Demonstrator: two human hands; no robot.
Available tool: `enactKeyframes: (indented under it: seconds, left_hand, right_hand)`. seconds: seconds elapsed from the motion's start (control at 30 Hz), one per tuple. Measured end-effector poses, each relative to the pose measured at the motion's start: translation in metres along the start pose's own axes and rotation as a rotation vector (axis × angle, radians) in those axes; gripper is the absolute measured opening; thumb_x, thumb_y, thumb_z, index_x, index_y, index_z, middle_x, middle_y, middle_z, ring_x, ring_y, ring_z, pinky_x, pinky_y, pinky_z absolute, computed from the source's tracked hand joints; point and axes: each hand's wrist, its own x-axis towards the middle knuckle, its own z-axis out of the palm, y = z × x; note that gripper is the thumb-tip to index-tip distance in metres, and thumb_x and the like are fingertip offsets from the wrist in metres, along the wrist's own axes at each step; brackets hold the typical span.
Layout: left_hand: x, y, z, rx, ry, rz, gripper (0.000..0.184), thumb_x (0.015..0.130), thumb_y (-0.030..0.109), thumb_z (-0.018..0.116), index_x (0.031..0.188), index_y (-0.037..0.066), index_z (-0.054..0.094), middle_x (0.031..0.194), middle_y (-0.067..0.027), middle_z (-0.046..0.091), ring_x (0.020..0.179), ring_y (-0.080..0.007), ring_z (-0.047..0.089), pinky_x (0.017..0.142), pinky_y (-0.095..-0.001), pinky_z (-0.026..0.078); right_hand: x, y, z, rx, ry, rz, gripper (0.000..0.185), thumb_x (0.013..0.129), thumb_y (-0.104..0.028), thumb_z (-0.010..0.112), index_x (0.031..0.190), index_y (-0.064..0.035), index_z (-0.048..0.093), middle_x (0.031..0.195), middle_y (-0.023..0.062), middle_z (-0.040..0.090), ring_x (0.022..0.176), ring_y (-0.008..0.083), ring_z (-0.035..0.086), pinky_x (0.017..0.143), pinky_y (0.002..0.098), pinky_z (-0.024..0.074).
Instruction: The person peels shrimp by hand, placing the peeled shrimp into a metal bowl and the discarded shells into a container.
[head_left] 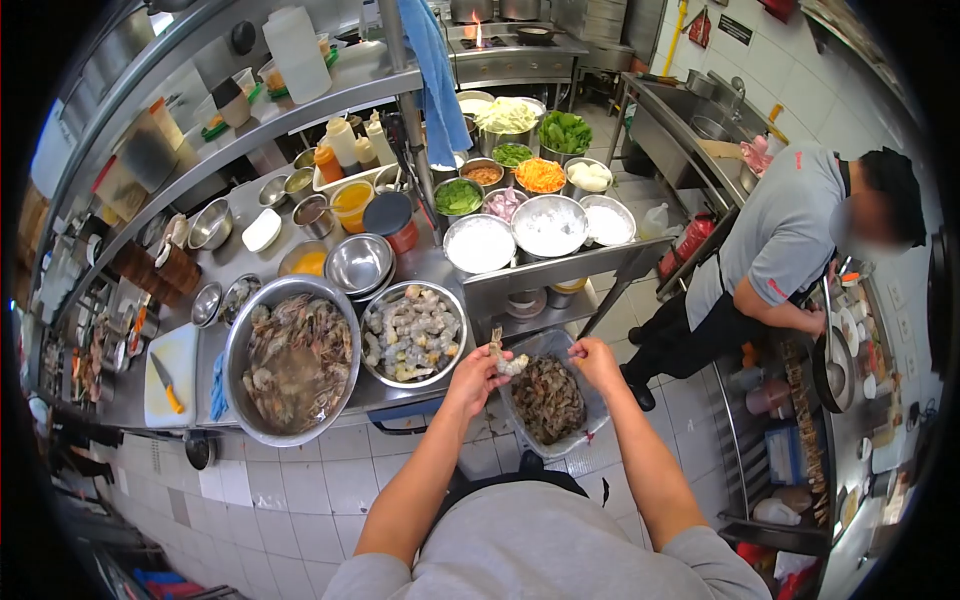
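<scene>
My left hand [474, 380] is closed on a peeled shrimp [513, 365], pale and greyish with its tail end pointing up. Beside it, my right hand [597, 363] is pinched at the right rim of a clear plastic bin [600, 412]; whatever is in those fingers is too small to make out. Dark shrimp shells and heads [547, 402] lie in the bin, below both hands. To the left of my left hand, a steel bowl holds peeled shrimp [412, 335]. A larger steel basin [292, 438] contains unpeeled shrimp [298, 345] in murky liquid.
A knife [166, 384] lies on a white cutting board [160, 410] at the left. Bowls of chopped vegetables, including shredded carrot [540, 176], stand on the counter ahead. A co-worker [770, 235] holds a pan [838, 370] at the right. A flame [478, 32] burns at the back.
</scene>
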Motion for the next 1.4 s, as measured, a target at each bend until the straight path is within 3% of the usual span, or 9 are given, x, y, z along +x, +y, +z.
enactKeyframes:
  seconds: [0.1, 0.3, 0.43, 0.67, 0.83, 1.1, 1.2, 1.23, 1.4]
  left_hand:
    - [-0.001, -0.003, 0.000, 0.053, 0.015, -0.011, 0.024, 0.097, 0.013, 0.052, 0.120, 0.010, 0.055, 0.109, -0.0031, 0.068, 0.090, -0.0135, 0.063, 0.079, -0.0306, 0.051]
    - [-0.003, -0.005, 0.007, 0.298, -0.054, 0.015, 0.030, 0.096, 0.017, 0.059, 0.124, 0.006, 0.061, 0.106, -0.0010, 0.069, 0.086, -0.0070, 0.059, 0.074, -0.0227, 0.043]
    - [-0.008, 0.001, 0.015, 0.518, -0.149, -0.005, 0.029, 0.095, 0.019, 0.062, 0.119, 0.003, 0.064, 0.102, -0.0013, 0.069, 0.084, -0.0070, 0.056, 0.076, -0.0236, 0.043]
    - [-0.013, 0.015, -0.001, 0.513, -0.194, -0.102, 0.032, 0.093, 0.022, 0.066, 0.119, 0.003, 0.063, 0.101, -0.0007, 0.066, 0.093, -0.0079, 0.056, 0.081, -0.0241, 0.042]
    - [-0.011, 0.014, -0.011, 0.778, -0.255, -0.007, 0.025, 0.092, 0.028, 0.068, 0.100, 0.004, 0.071, 0.083, -0.0006, 0.066, 0.074, -0.0087, 0.055, 0.065, -0.0241, 0.041]
    - [-0.020, 0.018, -0.018, 0.899, -0.344, -0.079, 0.026, 0.092, 0.033, 0.069, 0.102, 0.009, 0.071, 0.081, 0.0024, 0.064, 0.074, -0.0072, 0.054, 0.063, -0.0249, 0.041]
    - [-0.022, 0.011, -0.015, 1.128, -0.342, 0.251, 0.026, 0.094, 0.029, 0.064, 0.109, 0.007, 0.068, 0.087, -0.0076, 0.068, 0.080, -0.0187, 0.061, 0.075, -0.0327, 0.048]
    - [-0.022, 0.008, -0.014, 1.303, -0.322, 0.551, 0.027, 0.093, 0.026, 0.063, 0.110, 0.005, 0.067, 0.097, -0.0133, 0.067, 0.091, -0.0295, 0.063, 0.082, -0.0380, 0.050]
    - [-0.022, 0.005, -0.016, 1.223, -0.204, 0.757, 0.024, 0.094, 0.023, 0.063, 0.108, 0.004, 0.068, 0.101, -0.0115, 0.068, 0.092, -0.0305, 0.065, 0.081, -0.0380, 0.051]
  right_hand:
    - [0.001, 0.003, 0.000, 0.027, -0.150, 0.040, 0.024, 0.078, -0.006, 0.072, 0.102, -0.0056, 0.071, 0.100, 0.0112, 0.066, 0.086, 0.0263, 0.065, 0.081, 0.0355, 0.0530]
    - [-0.006, -0.088, -0.016, 0.037, -0.001, -0.482, 0.028, 0.083, -0.010, 0.069, 0.111, -0.0066, 0.069, 0.105, 0.0110, 0.067, 0.104, 0.0310, 0.060, 0.096, 0.0400, 0.0454]
    - [0.000, -0.090, -0.010, -0.113, -0.272, -0.479, 0.020, 0.083, -0.014, 0.068, 0.101, -0.0058, 0.072, 0.095, 0.0117, 0.067, 0.098, 0.0329, 0.061, 0.088, 0.0422, 0.0481]
    - [-0.004, -0.090, -0.003, -0.145, -0.376, -0.545, 0.017, 0.086, -0.018, 0.066, 0.094, -0.0046, 0.071, 0.090, 0.0132, 0.066, 0.093, 0.0336, 0.062, 0.084, 0.0432, 0.0497]
    - [-0.007, -0.088, 0.011, -0.215, -0.390, -0.584, 0.016, 0.084, -0.018, 0.064, 0.090, -0.0045, 0.069, 0.089, 0.0132, 0.067, 0.089, 0.0349, 0.063, 0.079, 0.0441, 0.0519]
    - [-0.018, -0.093, 0.026, -0.231, -0.317, -0.669, 0.017, 0.077, -0.019, 0.065, 0.083, -0.0034, 0.068, 0.084, 0.0138, 0.068, 0.083, 0.0362, 0.064, 0.075, 0.0446, 0.0529]
    - [-0.019, -0.088, 0.031, -0.112, -0.324, -0.541, 0.015, 0.080, -0.017, 0.065, 0.083, -0.0023, 0.067, 0.077, 0.0110, 0.066, 0.075, 0.0290, 0.066, 0.068, 0.0402, 0.0526]
    - [-0.020, -0.086, 0.034, 0.046, -0.367, -0.323, 0.015, 0.083, -0.016, 0.064, 0.083, -0.0023, 0.068, 0.073, 0.0074, 0.065, 0.070, 0.0227, 0.064, 0.064, 0.0365, 0.0509]
    - [-0.005, -0.030, 0.053, 0.792, -0.350, 0.288, 0.017, 0.091, -0.017, 0.062, 0.085, -0.0027, 0.070, 0.070, -0.0012, 0.062, 0.062, 0.0082, 0.056, 0.056, 0.0259, 0.0447]
